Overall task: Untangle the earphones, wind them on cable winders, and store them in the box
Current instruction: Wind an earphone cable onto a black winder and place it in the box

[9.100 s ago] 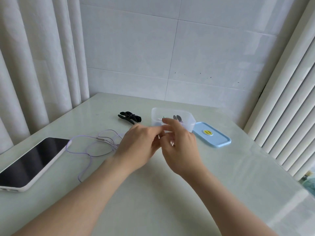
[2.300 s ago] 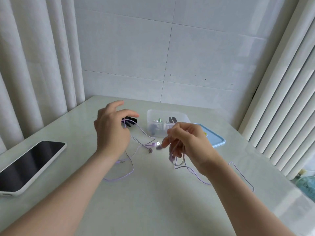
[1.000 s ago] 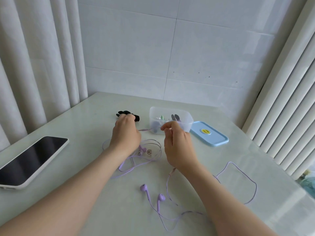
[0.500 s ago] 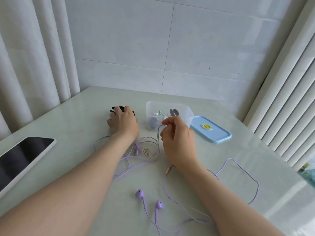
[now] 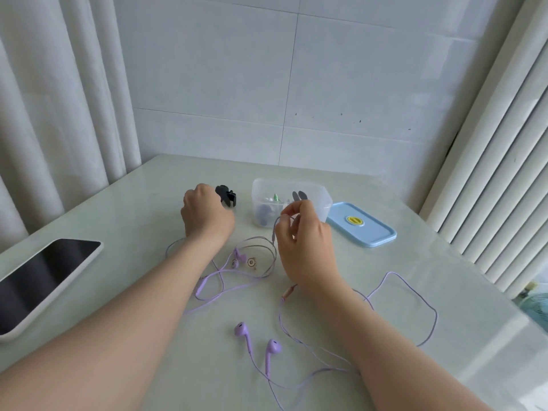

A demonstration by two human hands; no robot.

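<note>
Purple earphones (image 5: 246, 332) lay loose on the surface (image 5: 142, 203), not wound yet. Right grip (image 5: 302, 235) pinched a cable (image 5: 274, 232); left grip (image 5: 206, 218) touched the black winder (image 5: 227, 196), whether holding I could not tell.

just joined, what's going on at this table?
A person is sorting purple earphones on the table. The right hand pinches a purple cable in front of the clear box, which holds a few small items; its blue lid lies beside it. The left hand is at the black cable winder, fingers curled; whether it grips is hidden. A second earphone pair lies loose, not yet wound.
</note>
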